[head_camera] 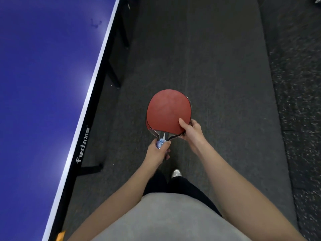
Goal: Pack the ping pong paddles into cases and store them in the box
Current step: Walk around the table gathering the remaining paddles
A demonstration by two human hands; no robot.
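Two ping pong paddles (167, 110) are stacked face to face, red rubber up, held in front of me over the floor. The lower paddle's edge peeks out at the left and right of the top one. My left hand (159, 153) grips the handles, which show a blue patterned wrap. My right hand (190, 132) pinches the lower right edge of the blades, thumb on the red face. No case or box is in view.
A blue ping pong table (43, 84) with a white edge line and black rim fills the left side; its black legs (112, 70) stand beneath. Dark grey carpet (217, 58) covers the floor ahead, with speckled black matting (298, 101) at the right.
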